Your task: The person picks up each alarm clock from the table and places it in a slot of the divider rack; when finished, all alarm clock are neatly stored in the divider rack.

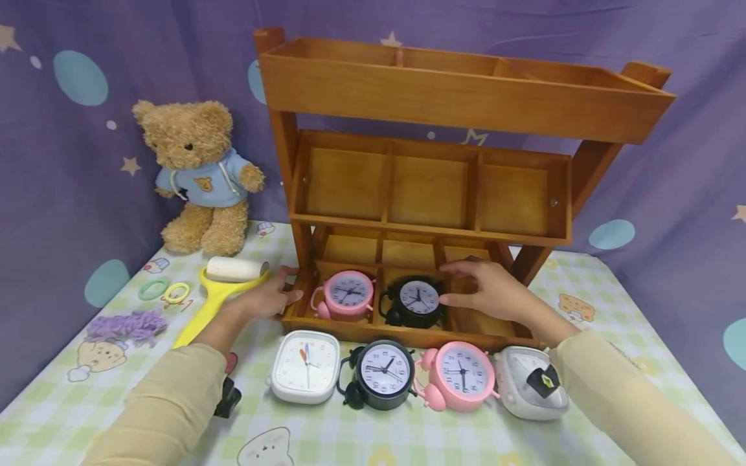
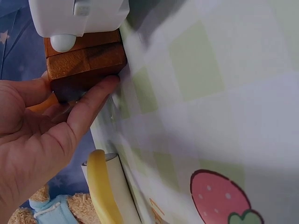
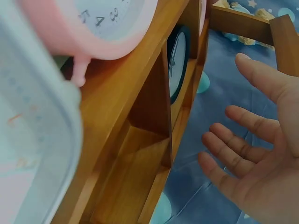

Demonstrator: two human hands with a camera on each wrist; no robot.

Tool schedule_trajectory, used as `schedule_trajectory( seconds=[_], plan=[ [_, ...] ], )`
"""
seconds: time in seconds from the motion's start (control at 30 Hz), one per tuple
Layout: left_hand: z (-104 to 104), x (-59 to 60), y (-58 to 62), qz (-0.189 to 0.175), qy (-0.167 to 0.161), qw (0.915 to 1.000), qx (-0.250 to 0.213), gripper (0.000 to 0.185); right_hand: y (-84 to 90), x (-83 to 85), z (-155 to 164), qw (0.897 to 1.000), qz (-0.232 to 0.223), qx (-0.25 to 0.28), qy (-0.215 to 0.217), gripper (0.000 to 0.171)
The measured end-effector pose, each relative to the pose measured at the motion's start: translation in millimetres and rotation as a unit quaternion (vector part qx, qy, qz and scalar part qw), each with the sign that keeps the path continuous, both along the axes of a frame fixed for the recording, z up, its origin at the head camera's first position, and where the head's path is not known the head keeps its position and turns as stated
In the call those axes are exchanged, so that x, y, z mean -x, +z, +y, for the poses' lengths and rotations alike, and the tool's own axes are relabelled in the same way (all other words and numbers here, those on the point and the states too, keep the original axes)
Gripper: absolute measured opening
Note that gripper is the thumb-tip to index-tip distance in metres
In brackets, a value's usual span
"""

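Note:
My left hand (image 1: 265,301) holds the left end of the bottom tier of a wooden rack (image 1: 466,100); its digits lie on either side of the wooden corner (image 2: 86,65) in the left wrist view. My right hand (image 1: 492,291) is over the right part of that tier, fingers apart and holding nothing. Its fingertips are close beside a black alarm clock (image 1: 418,301) in the middle compartment. A pink alarm clock (image 1: 350,294) sits in the left compartment. In the right wrist view the right hand (image 3: 252,140) is spread, palm showing.
Along the rack's front stand a white square clock (image 1: 305,367), a black clock (image 1: 384,372), a pink clock (image 1: 463,375) and a white clock (image 1: 530,385). On the left are a teddy bear (image 1: 201,175), a yellow-handled lint roller (image 1: 204,310), rings (image 1: 177,293) and purple yarn (image 1: 128,325).

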State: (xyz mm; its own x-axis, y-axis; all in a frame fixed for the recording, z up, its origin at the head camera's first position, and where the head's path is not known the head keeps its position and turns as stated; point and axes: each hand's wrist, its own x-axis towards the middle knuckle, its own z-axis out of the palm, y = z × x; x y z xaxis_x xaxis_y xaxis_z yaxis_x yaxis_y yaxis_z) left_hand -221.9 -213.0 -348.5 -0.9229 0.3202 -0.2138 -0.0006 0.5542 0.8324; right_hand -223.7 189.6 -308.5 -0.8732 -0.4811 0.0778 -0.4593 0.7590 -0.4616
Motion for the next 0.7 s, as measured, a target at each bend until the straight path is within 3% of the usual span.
schedule_trajectory(
  seconds=[0.47,0.7],
  plan=[
    [-1,0.5,-0.4,-0.003,-0.001,1.0000,-0.002,0.054,4.4,-26.6,39,0.998,0.031,0.044,-0.011,0.051],
    [0,0.7,0.2,-0.008,0.000,1.0000,-0.005,0.054,3.0,-41.5,61,0.997,0.032,0.053,-0.041,0.048]
  ],
)
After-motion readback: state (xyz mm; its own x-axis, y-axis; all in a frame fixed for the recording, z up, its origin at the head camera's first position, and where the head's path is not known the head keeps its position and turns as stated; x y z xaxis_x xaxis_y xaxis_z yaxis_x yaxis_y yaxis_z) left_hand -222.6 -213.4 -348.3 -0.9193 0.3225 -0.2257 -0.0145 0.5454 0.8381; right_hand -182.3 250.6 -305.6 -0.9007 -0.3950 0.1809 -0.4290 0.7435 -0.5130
